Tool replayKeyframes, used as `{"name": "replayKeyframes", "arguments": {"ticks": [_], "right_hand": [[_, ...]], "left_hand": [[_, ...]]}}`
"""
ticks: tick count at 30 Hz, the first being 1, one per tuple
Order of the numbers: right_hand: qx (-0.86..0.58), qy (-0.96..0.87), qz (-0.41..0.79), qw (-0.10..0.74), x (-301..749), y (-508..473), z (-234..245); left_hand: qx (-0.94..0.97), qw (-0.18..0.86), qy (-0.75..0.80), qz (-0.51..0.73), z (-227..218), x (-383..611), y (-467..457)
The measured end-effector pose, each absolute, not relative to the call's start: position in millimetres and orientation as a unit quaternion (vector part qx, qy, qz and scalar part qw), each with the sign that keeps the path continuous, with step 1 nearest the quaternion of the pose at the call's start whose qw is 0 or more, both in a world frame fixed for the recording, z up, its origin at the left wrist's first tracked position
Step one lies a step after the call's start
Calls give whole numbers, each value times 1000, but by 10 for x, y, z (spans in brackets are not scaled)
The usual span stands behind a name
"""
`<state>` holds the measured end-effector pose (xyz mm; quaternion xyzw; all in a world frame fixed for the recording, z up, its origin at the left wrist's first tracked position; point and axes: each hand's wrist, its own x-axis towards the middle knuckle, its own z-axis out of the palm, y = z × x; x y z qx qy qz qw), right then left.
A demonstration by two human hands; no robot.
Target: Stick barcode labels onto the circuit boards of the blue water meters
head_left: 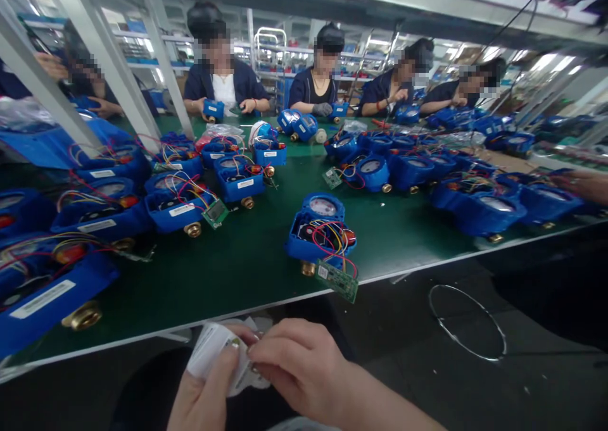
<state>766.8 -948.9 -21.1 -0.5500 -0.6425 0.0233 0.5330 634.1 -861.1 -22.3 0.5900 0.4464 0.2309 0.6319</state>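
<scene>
Both my hands are low at the bottom of the view, below the table's front edge. My left hand (202, 393) is closed on a small white paper sheet (211, 349), thumb on top. My right hand (301, 368) pinches the same sheet at its right edge with fingers curled. Just beyond them on the green table (247, 260) sits a blue water meter (319, 228) with coloured wires and a small green circuit board (337, 281) hanging over the table's edge.
Several more blue meters with wires stand in rows at the left (178, 203) and right (479, 206). Several people sit at the table's far side handling meters. A thin wire ring (468, 323) lies on the dark floor at right.
</scene>
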Motion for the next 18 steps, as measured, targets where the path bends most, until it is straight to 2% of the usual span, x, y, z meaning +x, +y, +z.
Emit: {"name": "replayKeyframes", "arguments": {"ticks": [6, 12, 18], "right_hand": [[-575, -664, -22, 477, 7714, -9565, -187], [-585, -646, 10, 491, 7760, -9602, -212], [-584, -647, 3, 490, 7802, -9637, -199]], "left_hand": [[613, 636, 437, 171, -138, 6383, -8591], [656, 619, 411, 134, -130, 6482, -8549], [687, 582, 408, 149, 4, 6626, -8604]]}}
